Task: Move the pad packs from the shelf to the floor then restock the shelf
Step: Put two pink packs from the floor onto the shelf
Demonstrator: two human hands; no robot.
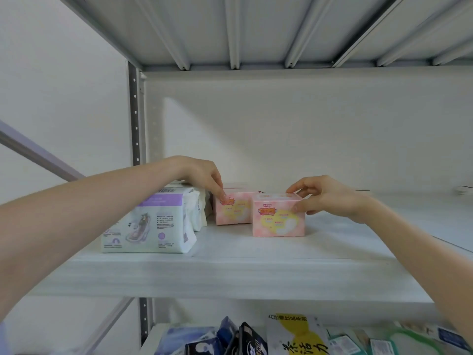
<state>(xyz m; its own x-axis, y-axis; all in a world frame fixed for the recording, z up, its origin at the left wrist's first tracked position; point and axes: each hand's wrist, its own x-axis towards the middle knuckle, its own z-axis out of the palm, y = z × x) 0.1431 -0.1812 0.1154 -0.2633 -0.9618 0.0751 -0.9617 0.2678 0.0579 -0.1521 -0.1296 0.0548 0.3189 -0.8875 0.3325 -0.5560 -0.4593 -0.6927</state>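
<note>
Two pink pad packs stand on the white shelf [256, 267]. My right hand [325, 194] grips the nearer pink pack [277, 219] at its upper right corner, thumb on the front face and fingers over the top. Behind and to the left is the second pink pack [230, 211]; my left hand [204, 176] touches its top front edge with downward-pointing fingertips. A large white and purple pad pack [151, 224] lies at the shelf's left, under my left forearm, with more white packs [198, 211] behind it.
A grey slotted upright [134, 111] frames the shelf's left side, and the ribbed underside of the upper shelf [256, 29] is overhead. The shelf below holds several dark blue, white-yellow and green packs [294, 336]. A small white object [464, 190] lies far right.
</note>
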